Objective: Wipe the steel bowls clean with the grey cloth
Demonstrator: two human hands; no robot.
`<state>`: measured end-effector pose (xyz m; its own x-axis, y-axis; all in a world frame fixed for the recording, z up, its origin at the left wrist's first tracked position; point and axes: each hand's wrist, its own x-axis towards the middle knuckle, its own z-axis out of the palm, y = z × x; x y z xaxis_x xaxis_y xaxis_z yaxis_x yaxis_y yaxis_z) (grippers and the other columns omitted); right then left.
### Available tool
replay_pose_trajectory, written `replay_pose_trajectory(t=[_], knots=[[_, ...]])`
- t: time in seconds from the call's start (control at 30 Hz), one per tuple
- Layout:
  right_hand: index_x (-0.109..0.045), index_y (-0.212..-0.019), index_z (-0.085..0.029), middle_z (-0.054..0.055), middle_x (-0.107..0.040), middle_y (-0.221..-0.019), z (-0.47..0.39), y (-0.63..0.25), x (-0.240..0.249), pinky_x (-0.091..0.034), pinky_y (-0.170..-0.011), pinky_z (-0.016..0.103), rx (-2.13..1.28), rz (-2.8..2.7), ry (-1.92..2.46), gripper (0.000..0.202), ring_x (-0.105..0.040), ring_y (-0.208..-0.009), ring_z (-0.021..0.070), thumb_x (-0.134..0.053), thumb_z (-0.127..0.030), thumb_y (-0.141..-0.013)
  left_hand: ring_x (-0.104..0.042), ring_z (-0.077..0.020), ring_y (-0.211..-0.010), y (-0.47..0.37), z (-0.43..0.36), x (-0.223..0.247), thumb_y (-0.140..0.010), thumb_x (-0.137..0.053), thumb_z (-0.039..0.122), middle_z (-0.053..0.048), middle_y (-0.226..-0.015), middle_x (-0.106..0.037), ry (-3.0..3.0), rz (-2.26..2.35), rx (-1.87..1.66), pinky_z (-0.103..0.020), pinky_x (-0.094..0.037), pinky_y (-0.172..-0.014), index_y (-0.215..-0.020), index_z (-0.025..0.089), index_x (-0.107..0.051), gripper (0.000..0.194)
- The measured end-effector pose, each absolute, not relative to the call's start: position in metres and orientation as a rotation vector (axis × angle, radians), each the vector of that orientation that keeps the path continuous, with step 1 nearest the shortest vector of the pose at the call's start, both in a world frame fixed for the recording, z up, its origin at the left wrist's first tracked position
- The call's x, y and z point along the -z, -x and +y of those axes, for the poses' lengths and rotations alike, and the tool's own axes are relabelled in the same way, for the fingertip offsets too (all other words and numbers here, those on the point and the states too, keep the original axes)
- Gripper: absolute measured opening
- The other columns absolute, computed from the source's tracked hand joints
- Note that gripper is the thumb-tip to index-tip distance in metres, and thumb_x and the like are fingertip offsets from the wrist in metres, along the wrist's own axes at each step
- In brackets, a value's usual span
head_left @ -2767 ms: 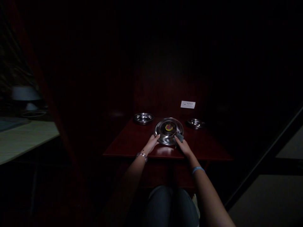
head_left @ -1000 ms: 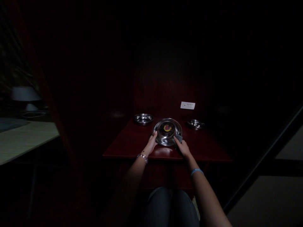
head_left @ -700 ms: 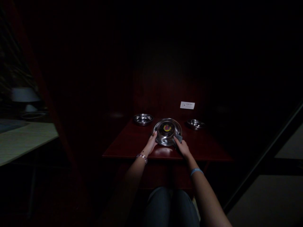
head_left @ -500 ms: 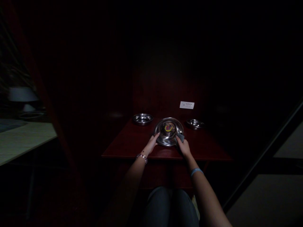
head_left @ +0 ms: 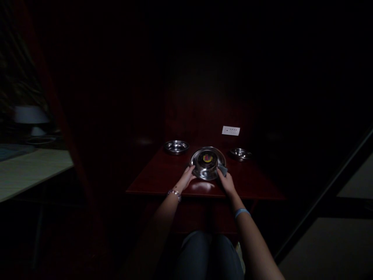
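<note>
A round shiny metal plate (head_left: 207, 171) with a yellow and red label at its centre is between my hands over the dark red table (head_left: 163, 177). My left hand (head_left: 186, 178) grips its lower left rim, thumb on top. At the lower right rim, my right hand (head_left: 226, 181) holds the plate together with a grey-blue cloth (head_left: 223, 169). One metal dish (head_left: 176, 147) stands behind to the left, and a smaller metal bowl (head_left: 240, 154) stands behind to the right.
A white socket panel (head_left: 231, 130) is on the dark red back wall. Far left, a pale desk (head_left: 35, 167) stands beside a white lamp (head_left: 31, 115). Dark panels rise on both sides. My knees are below the table's front edge.
The plate has tilted slightly, its far rim now a little lower, and a bright reflection shows on the table in front of it. Both hands keep their hold.
</note>
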<state>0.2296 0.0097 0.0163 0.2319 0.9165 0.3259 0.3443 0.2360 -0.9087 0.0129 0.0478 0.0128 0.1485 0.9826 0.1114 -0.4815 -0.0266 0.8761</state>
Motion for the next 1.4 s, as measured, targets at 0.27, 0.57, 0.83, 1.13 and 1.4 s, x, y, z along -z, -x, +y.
replay_pose_trajectory(t=[0.27, 0.57, 0.83, 1.13, 1.4], knots=[[-0.077, -0.097, -0.021, 0.007, -0.077, -0.094, 0.006, -0.228, -0.019, -0.05, -0.093, 0.042, -0.65, -1.434, 1.474, 0.058, -0.07, -0.098, 0.0277, -0.057, -0.072, -0.078, -0.059, -0.0292, -0.123, -0.011, 0.048, -0.014, -0.086, -0.067, 0.04, -0.015, -0.133, -0.062, -0.952, 0.641, -1.349, -0.051, -0.048, -0.104, -0.119, 0.019, -0.061, 0.04], [-0.077, -0.093, -0.019, 0.007, -0.077, -0.089, 0.001, -0.225, -0.023, -0.052, -0.09, 0.039, -0.635, -1.372, 1.394, 0.052, -0.069, -0.098, 0.0287, -0.059, -0.066, -0.078, -0.062, -0.0247, -0.115, -0.013, 0.05, -0.009, -0.084, -0.065, 0.025, -0.012, -0.118, -0.069, -0.948, 0.727, -1.355, -0.047, -0.052, -0.099, -0.112, 0.018, -0.062, 0.029], [-0.074, -0.102, -0.012, 0.012, -0.077, -0.1, 0.008, -0.231, -0.018, -0.052, -0.09, 0.038, -0.563, -1.279, 1.33, 0.063, -0.07, -0.099, 0.0284, -0.057, -0.068, -0.078, -0.062, -0.0275, -0.117, -0.016, 0.048, -0.012, -0.085, -0.068, 0.032, -0.014, -0.12, -0.069, -0.964, 0.809, -1.298, -0.048, -0.05, -0.102, -0.109, 0.017, -0.065, 0.028], [-0.076, -0.102, -0.017, 0.009, -0.077, -0.095, 0.001, -0.225, -0.025, -0.053, -0.091, 0.039, -0.626, -1.343, 1.333, 0.057, -0.069, -0.1, 0.0282, -0.06, -0.066, -0.078, -0.055, -0.031, -0.129, -0.014, 0.049, -0.012, -0.088, -0.064, 0.036, -0.016, -0.132, -0.064, -0.932, 0.66, -1.311, -0.052, -0.047, -0.106, -0.118, 0.018, -0.063, 0.035], [-0.077, -0.099, -0.018, 0.007, -0.077, -0.09, -0.002, -0.224, -0.027, -0.054, -0.086, 0.037, -0.67, -1.353, 1.384, 0.056, -0.07, -0.092, 0.0269, -0.059, -0.067, -0.078, -0.052, -0.0313, -0.132, -0.012, 0.051, -0.011, -0.085, -0.068, 0.043, -0.017, -0.136, -0.061, -0.909, 0.636, -1.36, -0.053, -0.045, -0.108, -0.12, 0.018, -0.06, 0.043]])
